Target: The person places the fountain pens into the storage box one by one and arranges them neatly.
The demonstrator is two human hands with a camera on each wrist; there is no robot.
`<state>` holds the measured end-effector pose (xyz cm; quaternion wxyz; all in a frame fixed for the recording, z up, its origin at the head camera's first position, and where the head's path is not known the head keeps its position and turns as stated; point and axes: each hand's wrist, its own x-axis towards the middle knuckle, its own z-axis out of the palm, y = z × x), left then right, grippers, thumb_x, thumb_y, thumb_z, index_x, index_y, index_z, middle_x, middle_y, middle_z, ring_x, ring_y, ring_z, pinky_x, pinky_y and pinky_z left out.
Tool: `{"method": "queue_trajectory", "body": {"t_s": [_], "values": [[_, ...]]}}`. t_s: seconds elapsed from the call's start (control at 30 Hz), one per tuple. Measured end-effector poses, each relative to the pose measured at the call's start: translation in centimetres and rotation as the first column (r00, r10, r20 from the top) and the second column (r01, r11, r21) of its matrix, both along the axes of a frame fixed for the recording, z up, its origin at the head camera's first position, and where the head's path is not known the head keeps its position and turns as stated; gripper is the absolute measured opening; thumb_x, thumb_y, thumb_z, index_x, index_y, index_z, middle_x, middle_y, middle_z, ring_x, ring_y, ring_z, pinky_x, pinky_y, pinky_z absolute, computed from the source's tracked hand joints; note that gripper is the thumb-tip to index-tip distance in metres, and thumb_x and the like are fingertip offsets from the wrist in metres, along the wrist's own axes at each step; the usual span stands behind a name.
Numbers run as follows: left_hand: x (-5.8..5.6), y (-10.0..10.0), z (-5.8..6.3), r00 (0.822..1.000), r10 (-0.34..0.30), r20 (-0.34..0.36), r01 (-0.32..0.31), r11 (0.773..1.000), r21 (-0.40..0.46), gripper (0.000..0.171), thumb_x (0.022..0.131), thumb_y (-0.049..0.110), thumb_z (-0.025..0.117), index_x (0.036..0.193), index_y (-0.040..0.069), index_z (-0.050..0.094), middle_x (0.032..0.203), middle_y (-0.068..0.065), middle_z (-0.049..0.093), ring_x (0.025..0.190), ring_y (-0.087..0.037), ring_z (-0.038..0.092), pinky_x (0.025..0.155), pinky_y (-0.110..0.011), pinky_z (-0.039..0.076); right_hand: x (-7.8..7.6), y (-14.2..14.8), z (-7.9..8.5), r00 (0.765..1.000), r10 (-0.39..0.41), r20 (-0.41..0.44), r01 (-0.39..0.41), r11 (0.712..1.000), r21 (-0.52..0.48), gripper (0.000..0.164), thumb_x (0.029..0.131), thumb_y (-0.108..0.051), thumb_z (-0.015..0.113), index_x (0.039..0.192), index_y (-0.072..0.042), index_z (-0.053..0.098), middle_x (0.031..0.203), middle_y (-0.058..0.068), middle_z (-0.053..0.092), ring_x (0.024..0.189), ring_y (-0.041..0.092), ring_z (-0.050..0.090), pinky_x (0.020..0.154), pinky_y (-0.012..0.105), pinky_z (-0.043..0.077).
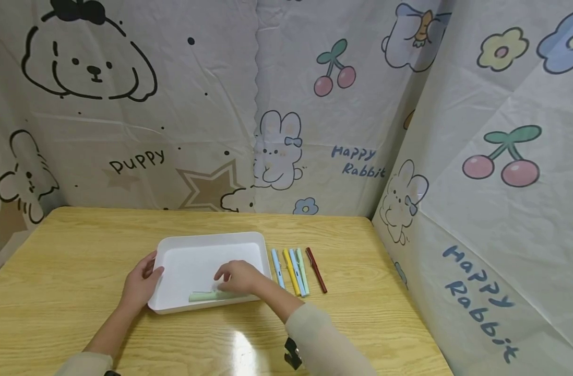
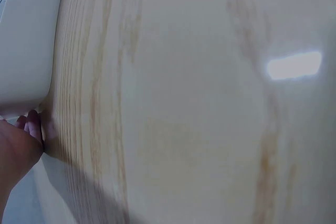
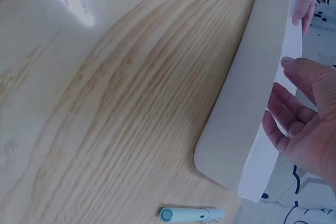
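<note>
A white rectangular tray lies on the table. My left hand grips its left end, thumb at the rim and fingers on the outer side; in the left wrist view that hand shows at the tray's corner. Inside the tray, a light green pen lies along the near wall. Above that pen is my right hand, its fingers loosely bent. In the right wrist view the right hand has thumb and fingers apart, nothing between them, and the tray's wall hides the pen.
Right of the tray lie a light blue pen, a yellow pen, another blue pen, a light green pen and a dark red pen. Printed cloth walls enclose the wooden table at the back and sides.
</note>
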<state>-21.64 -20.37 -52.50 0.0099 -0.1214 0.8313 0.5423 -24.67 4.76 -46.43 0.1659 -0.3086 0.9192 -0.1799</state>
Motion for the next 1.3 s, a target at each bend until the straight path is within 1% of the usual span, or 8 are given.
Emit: {"method": "queue_trajectory", "body": {"t_s": [0.2,0.43,0.6,0.8,1.0,1.1,1.2,1.3], "values": [[0.0,0.0,-0.1,1.0,-0.002,-0.014,0.002,1.0,-0.013,0.056,0.099,0.022,0.041,0.149,0.007,0.021,0.146,-0.026,0.033,0.131,-0.041,0.036,0.106,-0.052,0.035,-0.4,1.0,0.5,0.999,-0.028,-0.022,0.027,0.999,-0.046,0.022,0.086,-0.025,0.066,0.105,-0.015,0.07,0.09,-0.001,0.067,0.077,0.005,0.058,0.066,0.015,0.045],[0.1,0.0,0.0,1.0,-0.004,-0.003,0.004,1.0,-0.006,0.056,0.099,0.021,0.041,0.149,0.007,0.02,0.146,-0.026,0.032,0.132,-0.041,0.035,0.107,-0.052,0.035,-0.8,2.3,1.3,0.996,-0.09,-0.008,0.088,0.988,-0.126,0.024,0.085,-0.023,0.067,0.106,-0.012,0.069,0.091,0.001,0.067,0.078,0.006,0.057,0.065,0.015,0.045],[0.0,0.0,-0.1,1.0,-0.002,-0.011,0.002,1.0,-0.017,0.056,0.099,0.022,0.04,0.149,0.007,0.02,0.146,-0.027,0.032,0.131,-0.042,0.036,0.107,-0.053,0.035,-1.3,3.5,1.6,0.992,-0.129,-0.004,0.127,0.98,-0.15,0.025,0.086,-0.023,0.067,0.107,-0.011,0.069,0.092,0.002,0.066,0.079,0.008,0.057,0.063,0.017,0.046],[0.0,0.0,-0.2,1.0,-0.002,-0.01,0.002,1.0,-0.015,0.057,0.099,0.024,0.041,0.149,0.008,0.02,0.147,-0.026,0.032,0.131,-0.042,0.036,0.106,-0.053,0.035,-1.9,5.1,1.8,0.982,-0.188,0.014,0.188,0.966,-0.175,0.025,0.086,-0.023,0.066,0.107,-0.01,0.069,0.09,0.002,0.065,0.077,0.009,0.055,0.06,0.018,0.046],[0.0,0.0,-0.3,1.0,0.005,-0.004,-0.005,1.0,-0.015,0.057,0.099,0.024,0.04,0.149,0.008,0.02,0.147,-0.026,0.032,0.131,-0.042,0.036,0.106,-0.053,0.035,-2.2,6.9,2.1,0.971,-0.235,0.041,0.238,0.95,-0.202,0.027,0.087,-0.023,0.066,0.109,-0.008,0.068,0.092,0.003,0.064,0.079,0.011,0.056,0.061,0.021,0.047],[-0.1,0.0,-0.4,1.0,0.011,-0.002,-0.011,1.0,-0.014,0.057,0.099,0.024,0.04,0.149,0.009,0.02,0.146,-0.026,0.033,0.13,-0.042,0.036,0.106,-0.053,0.035,-2.3,7.9,2.2,0.965,-0.26,0.037,0.262,0.943,-0.207,0.028,0.087,-0.024,0.065,0.11,-0.008,0.067,0.093,0.003,0.064,0.08,0.012,0.056,0.061,0.021,0.048],[-0.1,0.0,-0.5,1.0,0.013,0.002,-0.013,1.0,-0.017,0.056,0.099,0.024,0.04,0.149,0.009,0.02,0.146,-0.026,0.033,0.13,-0.042,0.037,0.106,-0.053,0.035,-2.4,8.9,2.4,0.957,-0.286,0.038,0.288,0.932,-0.219,0.027,0.087,-0.023,0.064,0.11,-0.008,0.067,0.092,0.004,0.064,0.08,0.013,0.057,0.062,0.022,0.048],[-0.1,0.1,-0.4,1.0,0.014,0.004,-0.014,1.0,-0.014,0.056,0.099,0.024,0.041,0.149,0.009,0.02,0.146,-0.026,0.033,0.13,-0.042,0.036,0.106,-0.053,0.035,-2.5,9.9,2.4,0.946,-0.317,0.063,0.322,0.916,-0.238,0.026,0.087,-0.022,0.064,0.109,-0.008,0.067,0.092,0.006,0.064,0.078,0.014,0.057,0.062,0.023,0.049]]}}
